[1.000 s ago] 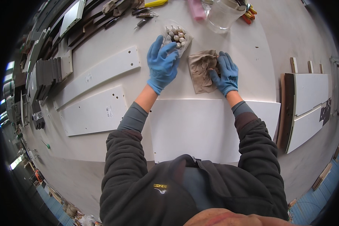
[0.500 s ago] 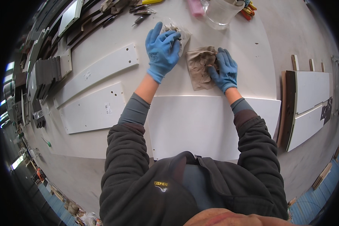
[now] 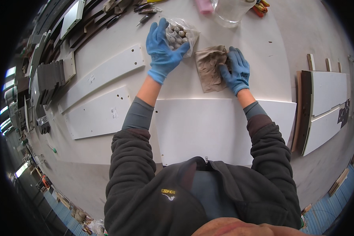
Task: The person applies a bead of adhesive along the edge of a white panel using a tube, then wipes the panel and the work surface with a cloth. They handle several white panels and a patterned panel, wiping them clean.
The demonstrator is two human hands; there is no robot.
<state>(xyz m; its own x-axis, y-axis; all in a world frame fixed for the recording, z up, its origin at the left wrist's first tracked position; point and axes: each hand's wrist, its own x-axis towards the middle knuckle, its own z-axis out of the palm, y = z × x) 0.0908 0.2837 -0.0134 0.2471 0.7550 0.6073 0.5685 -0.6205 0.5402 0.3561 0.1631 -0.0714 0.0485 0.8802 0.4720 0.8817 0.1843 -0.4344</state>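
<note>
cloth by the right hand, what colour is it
The cloth by the right hand is brownish tan, best seen in the head view.

Soft, even light covers the table (image 3: 263,51), shadows faint. Bright panes (image 3: 10,72) glare beyond its left edge. Fisheye distortion bends outer lines; frame corners are black.

Blue-gloved hands (image 3: 161,55) on clear bag (image 3: 192,35) and brown cloth (image 3: 211,72)

Dark print (image 3: 244,75), too small to read, marks the right hand (image 3: 236,71). Left of the left hand (image 3: 163,57), a long board (image 3: 114,67) and a wider board (image 3: 94,120) bear illegible stickers (image 3: 114,113). Below both hands, the jacket (image 3: 141,196) has a yellow lettered badge (image 3: 168,192).
</note>
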